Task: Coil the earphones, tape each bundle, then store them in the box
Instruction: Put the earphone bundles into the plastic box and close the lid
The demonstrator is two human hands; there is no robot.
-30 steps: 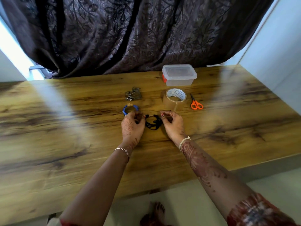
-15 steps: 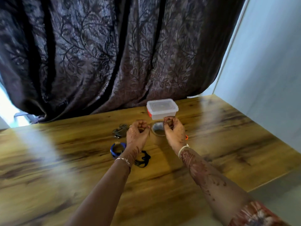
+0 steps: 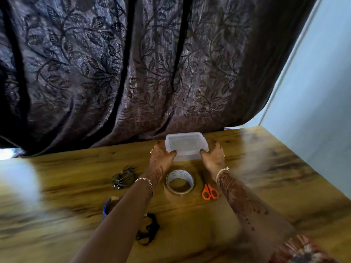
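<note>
Head view
My left hand [image 3: 161, 155]: closed on the left end of the box, thumb on the near wall, fingers wrapped around the side.
My right hand [image 3: 213, 155]: closed on the right end of the same box, thumb on the near wall.
Box [image 3: 185, 146]: clear plastic, lid on, standing at the far edge of the table [image 3: 266, 177], just in front of the curtain [image 3: 133, 63]; I cannot tell whether it is lifted or resting.
Tape roll [image 3: 179, 182]: lying flat between my forearms, just nearer to me than the box.
Scissors [image 3: 209, 192]: orange handles, to the right of the tape roll, beside my right forearm.
Grey earphone bundle [image 3: 123, 177]: coiled, left of my left wrist, well apart from the box.
Blue earphone bundle [image 3: 110, 205]: coiled, a piece of tape on it, partly hidden under my left forearm.
Black earphone bundle [image 3: 149, 230]: coiled, nearest to me, partly under my left forearm.
Picture quality: the table's left and right parts are blurred.
</note>
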